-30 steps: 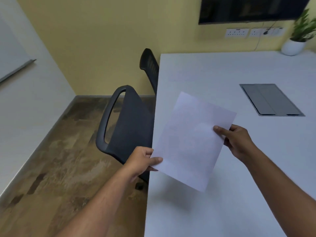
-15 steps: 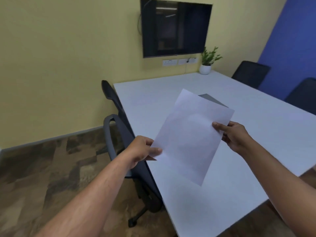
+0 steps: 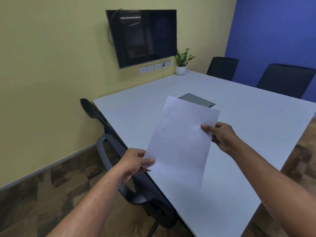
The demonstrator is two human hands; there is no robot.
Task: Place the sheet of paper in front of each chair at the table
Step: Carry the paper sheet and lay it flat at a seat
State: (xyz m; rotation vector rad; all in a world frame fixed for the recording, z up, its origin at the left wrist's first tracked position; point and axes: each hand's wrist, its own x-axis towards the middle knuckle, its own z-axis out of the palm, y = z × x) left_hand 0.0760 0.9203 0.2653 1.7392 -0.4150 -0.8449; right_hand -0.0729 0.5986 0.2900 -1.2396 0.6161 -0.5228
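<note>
A blank white sheet of paper (image 3: 181,141) hangs in the air above the white table (image 3: 239,127), tilted. My left hand (image 3: 135,161) pinches its lower left edge and my right hand (image 3: 220,135) pinches its right edge. Two black chairs stand tucked in on the table's left side, the near chair (image 3: 111,151) just below my left hand and the far chair (image 3: 90,108) beyond it. Across the table, by the blue wall, stand two more black chairs (image 3: 222,67) (image 3: 283,79).
A grey cable hatch (image 3: 196,100) lies flush in the table's middle, partly behind the sheet. A potted plant (image 3: 182,63) stands at the far corner. A dark screen (image 3: 143,36) hangs on the yellow wall. Patterned brown floor lies left of the table.
The view has swung up and to the right, bringing the screen, blue wall and far chairs into sight. Both hands keep the same hold on the sheet.
</note>
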